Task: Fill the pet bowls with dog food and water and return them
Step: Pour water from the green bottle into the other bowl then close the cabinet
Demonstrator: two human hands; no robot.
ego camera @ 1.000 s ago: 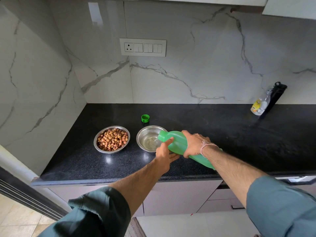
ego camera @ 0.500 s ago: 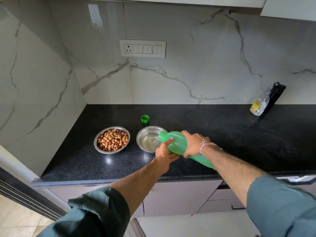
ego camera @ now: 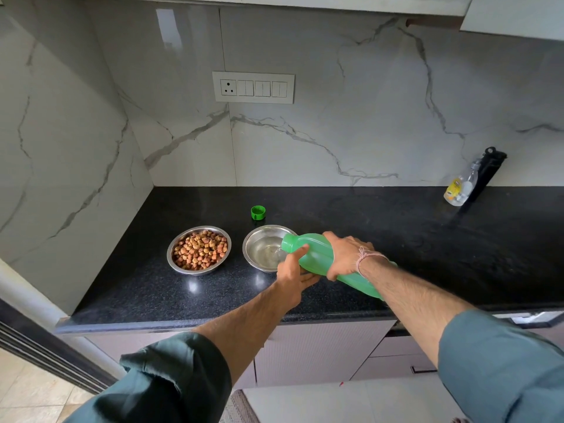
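- On the black counter, the green bottle lies tipped, mouth over the water bowl, a thin stream running in.
- Right hand is wrapped around the bottle's middle; left hand cups it from beneath, thumb on the neck.
- The food bowl, beside it, already holds kibble (that half looks done); returning both bowls remains.
- Green cap sits behind; no label is readable.

Both hands tipping green bottle over steel water bowl, kibble bowl beside, black counter
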